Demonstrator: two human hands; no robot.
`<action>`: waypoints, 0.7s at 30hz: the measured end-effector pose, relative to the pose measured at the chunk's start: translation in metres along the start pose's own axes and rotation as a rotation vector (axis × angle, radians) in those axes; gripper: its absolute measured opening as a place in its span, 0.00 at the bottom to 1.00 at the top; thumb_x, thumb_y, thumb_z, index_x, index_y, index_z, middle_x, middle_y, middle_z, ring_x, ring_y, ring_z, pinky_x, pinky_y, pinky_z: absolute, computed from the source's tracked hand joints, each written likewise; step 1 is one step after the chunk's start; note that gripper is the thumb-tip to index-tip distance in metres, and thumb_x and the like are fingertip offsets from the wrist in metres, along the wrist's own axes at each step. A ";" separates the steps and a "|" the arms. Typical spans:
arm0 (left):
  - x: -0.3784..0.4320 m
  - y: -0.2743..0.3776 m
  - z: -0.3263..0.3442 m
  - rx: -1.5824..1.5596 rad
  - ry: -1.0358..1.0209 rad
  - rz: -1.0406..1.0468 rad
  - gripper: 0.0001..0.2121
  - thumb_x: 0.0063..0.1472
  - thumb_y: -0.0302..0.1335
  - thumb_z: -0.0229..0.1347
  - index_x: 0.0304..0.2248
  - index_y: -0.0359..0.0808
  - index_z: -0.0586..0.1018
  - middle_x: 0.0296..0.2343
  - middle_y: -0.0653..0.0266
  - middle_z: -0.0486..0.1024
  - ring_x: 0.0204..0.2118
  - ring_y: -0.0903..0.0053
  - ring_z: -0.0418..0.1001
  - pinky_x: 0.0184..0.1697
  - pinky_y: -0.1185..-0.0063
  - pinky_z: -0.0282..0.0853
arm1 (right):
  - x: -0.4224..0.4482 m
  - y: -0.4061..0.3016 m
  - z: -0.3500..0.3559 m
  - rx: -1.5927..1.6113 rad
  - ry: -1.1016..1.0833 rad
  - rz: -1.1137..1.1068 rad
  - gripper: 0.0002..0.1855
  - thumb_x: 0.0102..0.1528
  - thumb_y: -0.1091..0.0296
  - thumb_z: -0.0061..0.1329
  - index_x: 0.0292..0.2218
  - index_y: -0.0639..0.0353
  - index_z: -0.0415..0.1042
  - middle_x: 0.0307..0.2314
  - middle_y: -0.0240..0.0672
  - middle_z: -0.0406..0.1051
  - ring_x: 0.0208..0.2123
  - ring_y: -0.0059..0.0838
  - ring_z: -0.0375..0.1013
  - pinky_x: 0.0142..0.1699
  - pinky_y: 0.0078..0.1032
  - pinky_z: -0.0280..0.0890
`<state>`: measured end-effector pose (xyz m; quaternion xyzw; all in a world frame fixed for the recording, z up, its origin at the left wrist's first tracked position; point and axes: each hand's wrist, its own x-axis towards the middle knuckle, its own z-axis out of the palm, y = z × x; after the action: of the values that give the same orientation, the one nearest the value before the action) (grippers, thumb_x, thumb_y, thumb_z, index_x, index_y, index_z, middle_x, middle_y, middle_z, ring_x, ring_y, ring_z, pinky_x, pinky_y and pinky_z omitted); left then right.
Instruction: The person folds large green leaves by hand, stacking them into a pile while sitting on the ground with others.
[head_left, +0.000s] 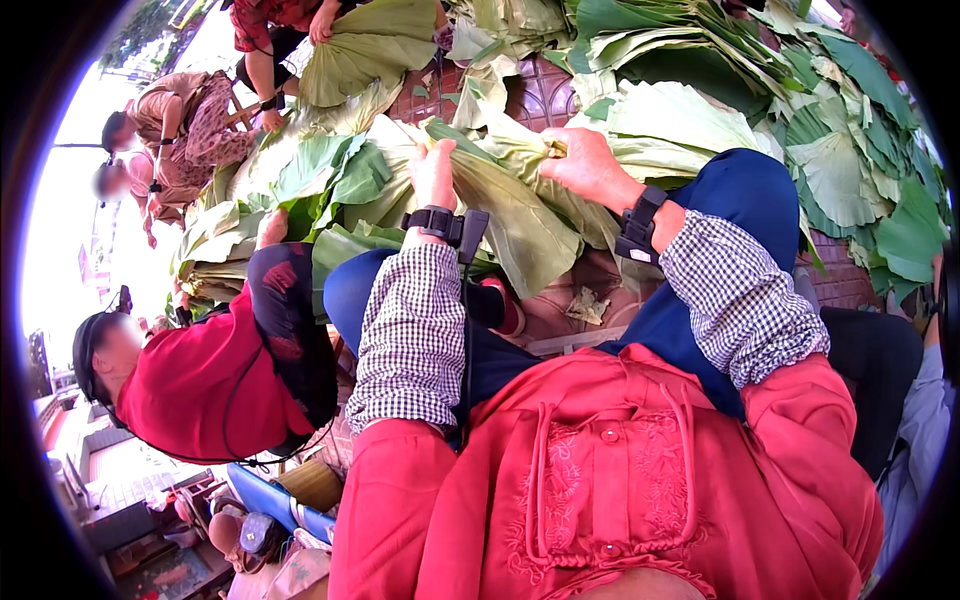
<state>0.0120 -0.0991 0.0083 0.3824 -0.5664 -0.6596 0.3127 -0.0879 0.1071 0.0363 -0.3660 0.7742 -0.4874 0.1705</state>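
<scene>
My left hand (433, 176) grips the gathered upper part of a large pale green lotus leaf (517, 225), which fans out down to the right between my knees. Beyond it, my right hand (581, 166) is closed on the bunched, brownish stem end of another folded leaf (529, 150). Both hands are above the leaf layer, a short way apart. A stack of pale folded leaves (675, 124) lies just past my right hand. Darker green leaves (322, 169) are left of my left hand. Leaf undersides hide part of what lies below.
Leaf heaps (847, 150) cover the right side, with another stack (690, 45) at the top. A person in red (202, 367) sits close on my left; others work at upper left. Someone's dark-clothed leg (870, 382) is at my right. A leaf scrap (588, 306) lies on the paving.
</scene>
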 end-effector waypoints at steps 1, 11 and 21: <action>0.003 0.005 -0.007 0.200 -0.028 0.003 0.15 0.47 0.27 0.55 0.34 0.26 0.75 0.27 0.60 0.74 0.28 0.75 0.68 0.36 0.77 0.64 | 0.005 0.000 -0.006 0.001 0.050 0.060 0.18 0.39 0.63 0.51 0.35 0.55 0.75 0.25 0.46 0.73 0.28 0.42 0.73 0.36 0.30 0.67; -0.003 0.021 -0.015 1.314 -0.029 0.173 0.17 0.46 0.29 0.48 0.37 0.31 0.75 0.34 0.43 0.74 0.39 0.53 0.72 0.43 0.67 0.66 | 0.015 0.009 -0.023 0.001 0.183 0.192 0.17 0.38 0.59 0.52 0.31 0.57 0.74 0.23 0.45 0.73 0.28 0.42 0.72 0.37 0.31 0.65; -0.004 0.004 0.006 0.584 -0.575 0.072 0.18 0.46 0.18 0.47 0.40 0.27 0.74 0.31 0.56 0.76 0.33 0.76 0.73 0.39 0.82 0.66 | 0.016 0.042 -0.010 0.253 0.135 0.249 0.22 0.38 0.61 0.55 0.34 0.68 0.72 0.25 0.43 0.73 0.27 0.34 0.72 0.36 0.26 0.65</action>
<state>0.0090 -0.0935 0.0135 0.2351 -0.8070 -0.5400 0.0428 -0.1213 0.1127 0.0059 -0.2095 0.7556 -0.5796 0.2218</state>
